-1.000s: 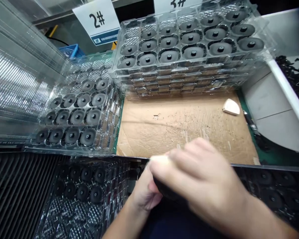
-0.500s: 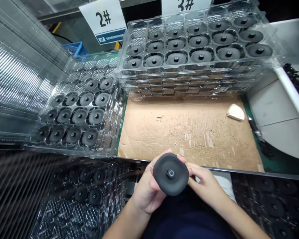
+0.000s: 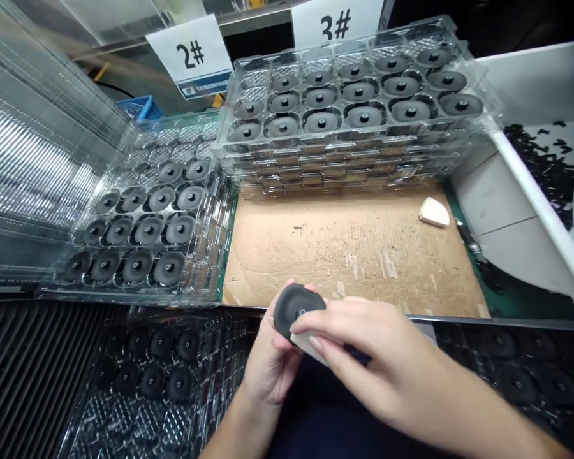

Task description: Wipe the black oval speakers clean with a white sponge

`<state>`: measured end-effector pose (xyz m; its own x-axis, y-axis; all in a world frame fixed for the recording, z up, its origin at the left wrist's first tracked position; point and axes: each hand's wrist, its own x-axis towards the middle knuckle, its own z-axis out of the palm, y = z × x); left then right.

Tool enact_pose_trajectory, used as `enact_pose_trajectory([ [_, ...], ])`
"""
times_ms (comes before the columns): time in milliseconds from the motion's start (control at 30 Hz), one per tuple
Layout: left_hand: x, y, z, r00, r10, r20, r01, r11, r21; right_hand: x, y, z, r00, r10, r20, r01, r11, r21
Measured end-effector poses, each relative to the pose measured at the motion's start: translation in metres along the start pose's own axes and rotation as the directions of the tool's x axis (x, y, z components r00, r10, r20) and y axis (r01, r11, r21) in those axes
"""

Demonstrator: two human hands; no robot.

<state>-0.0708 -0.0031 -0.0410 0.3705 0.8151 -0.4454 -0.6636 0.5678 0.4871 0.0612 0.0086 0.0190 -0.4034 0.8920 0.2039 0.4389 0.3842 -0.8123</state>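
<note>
My left hand (image 3: 268, 357) is closed round a matt black rounded disc (image 3: 287, 312) with a short stub at its centre. It holds the disc tilted, just in front of the table's near edge. Over the disc's right side reaches my right hand (image 3: 363, 350), fingers pinched on a pale flat piece (image 3: 310, 348). That piece lies against the disc's lower edge; its kind I cannot make out. The right fingers hide part of the disc and its stub.
Cardboard (image 3: 316, 255) covers the table, with a cream wedge-shaped block (image 3: 434, 212) at right. Stacked clear trays of black discs stand at the back (image 3: 354, 137) and left (image 3: 146, 233). Another tray (image 3: 148, 376) sits lower left. A white bin (image 3: 530, 185) at right holds small black pieces.
My right hand has come from behind the disc to its front, now with the pale piece in its fingers. The disc has shifted slightly left and tilted. The view has shifted somewhat.
</note>
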Motion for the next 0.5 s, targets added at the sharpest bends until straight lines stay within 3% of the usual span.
enact_pose_trajectory([
  [67, 0.001, 0.0, 0.003, 0.999, -0.02, 0.034, 0.019, 1.0, 0.017, 0.003, 0.003, 0.003, 0.995, 0.002, -0.1, -0.006, 0.999, -0.047],
  [133, 0.003, 0.001, 0.007, 0.997, -0.041, 0.066, 0.038, 0.998, 0.041, 0.002, 0.005, 0.004, 0.966, -0.08, -0.246, 0.055, 0.993, -0.104],
  [167, 0.003, 0.002, 0.008, 0.996, -0.041, 0.074, 0.038, 0.998, 0.047, -0.001, 0.005, 0.004, 0.959, -0.114, -0.259, 0.091, 0.991, -0.097],
  [233, 0.003, 0.004, 0.006, 0.996, -0.039, 0.078, 0.036, 0.998, 0.041, -0.011, 0.005, -0.001, 0.982, -0.119, -0.148, 0.116, 0.993, -0.03],
  [300, 0.002, 0.005, 0.003, 0.996, -0.046, 0.075, 0.044, 0.998, 0.038, -0.025, 0.004, -0.011, 0.998, -0.042, -0.042, 0.042, 0.999, -0.009],
  [400, 0.001, 0.001, 0.003, 0.998, -0.063, 0.025, 0.06, 0.994, 0.091, -0.037, 0.003, -0.022, 0.989, 0.075, -0.129, -0.1, 0.975, -0.199],
  [467, 0.002, -0.003, 0.007, 0.998, -0.069, -0.006, 0.069, 0.979, 0.194, -0.032, 0.004, -0.024, 0.975, 0.025, -0.223, -0.1, 0.938, -0.332],
  [500, 0.002, -0.003, 0.01, 0.997, -0.07, -0.01, 0.071, 0.965, 0.254, -0.026, 0.006, -0.024, 0.973, -0.054, -0.226, -0.03, 0.934, -0.355],
])
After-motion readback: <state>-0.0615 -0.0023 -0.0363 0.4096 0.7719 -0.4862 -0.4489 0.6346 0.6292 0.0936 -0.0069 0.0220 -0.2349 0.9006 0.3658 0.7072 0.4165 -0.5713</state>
